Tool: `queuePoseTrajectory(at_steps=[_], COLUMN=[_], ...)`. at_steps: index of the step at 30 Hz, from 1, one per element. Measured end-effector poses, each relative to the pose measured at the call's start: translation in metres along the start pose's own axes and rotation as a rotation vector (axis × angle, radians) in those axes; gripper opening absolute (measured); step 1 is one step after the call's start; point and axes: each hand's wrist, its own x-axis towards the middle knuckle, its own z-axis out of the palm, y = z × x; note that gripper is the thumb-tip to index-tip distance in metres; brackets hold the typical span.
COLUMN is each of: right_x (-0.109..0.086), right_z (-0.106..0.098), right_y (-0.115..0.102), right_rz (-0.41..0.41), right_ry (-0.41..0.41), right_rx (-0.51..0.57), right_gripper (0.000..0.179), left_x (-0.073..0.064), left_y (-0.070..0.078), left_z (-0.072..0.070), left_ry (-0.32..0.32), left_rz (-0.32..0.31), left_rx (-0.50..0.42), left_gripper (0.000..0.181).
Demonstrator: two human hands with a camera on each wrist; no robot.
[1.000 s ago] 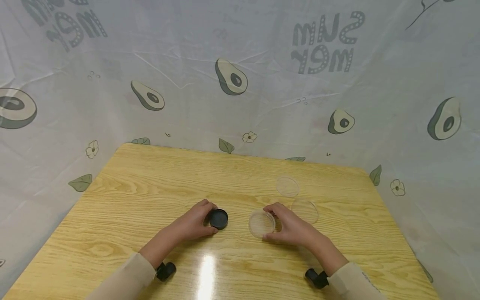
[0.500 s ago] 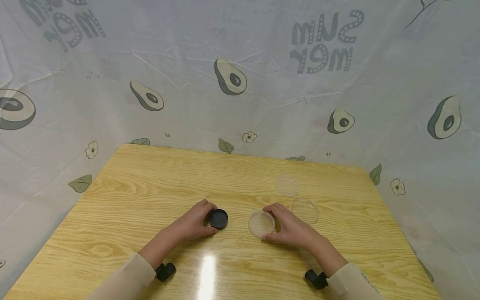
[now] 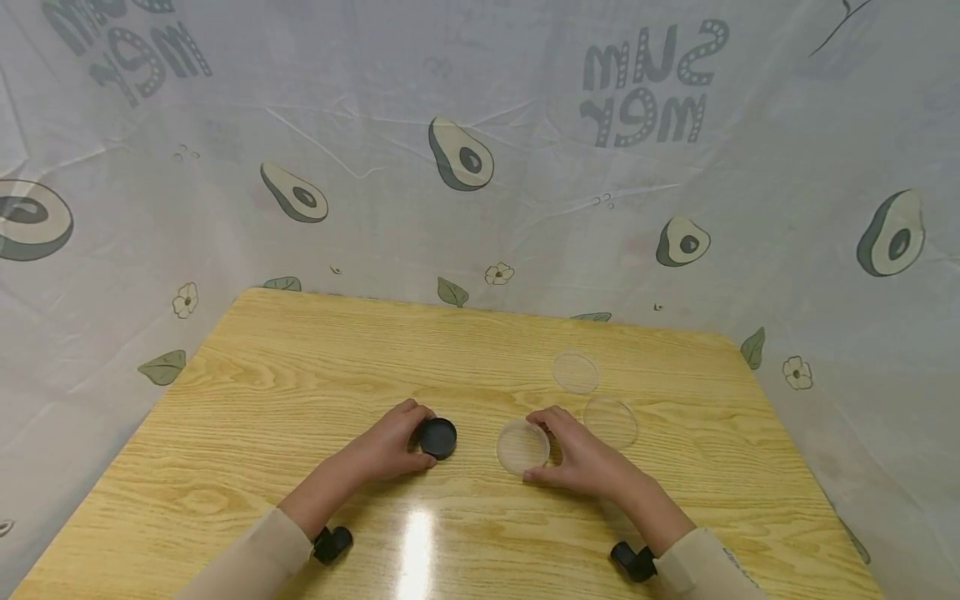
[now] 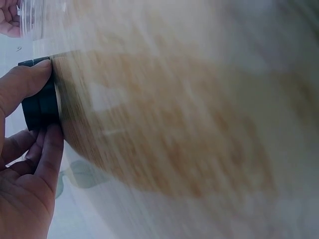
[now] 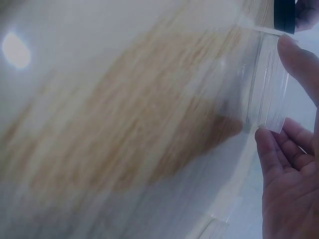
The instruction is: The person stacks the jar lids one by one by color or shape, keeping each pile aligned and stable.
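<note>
My left hand (image 3: pixel 396 442) pinches a small black round dish (image 3: pixel 438 439) by its side, thumb in front and fingers behind. In the left wrist view the dish (image 4: pixel 41 102) shows as a short dark cylinder on edge between thumb and fingers. To its right, my right hand (image 3: pixel 577 454) pinches a clear petri dish (image 3: pixel 522 447) in the same way. The right wrist view shows ridged rims along the clear dish's wall. A gap of bare wood separates the black dish from the clear one, both close over the tabletop.
Behind my right hand lie two more clear round pieces, a nearer one (image 3: pixel 611 422) and a farther one (image 3: pixel 576 372), on the wooden table (image 3: pixel 337 350). A pale curtain (image 3: pixel 375 208) printed with avocados hangs around the table's back and sides.
</note>
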Motion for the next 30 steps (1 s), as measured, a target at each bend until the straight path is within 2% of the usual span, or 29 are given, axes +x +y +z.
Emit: queuePoseTrajectory(at_steps=[22, 30], right_x=[-0.0008, -0.0040], right_z=[0.0016, -0.0011], right_y=[0.0041, 0.0054], right_rz=[-0.015, 0.020], right_ry=[0.007, 0.013], right_rx=[0.007, 0.098], right_gripper=[0.085, 0.095], left_x=[-0.0004, -0.0016], left_y=[0.0024, 0.0044], left_z=[-0.0004, -0.0013], left_ry=[0.008, 0.002], left_rz=[0.000, -0.006], left_rx=[0.013, 0.010], left_gripper=[0.051, 0.050])
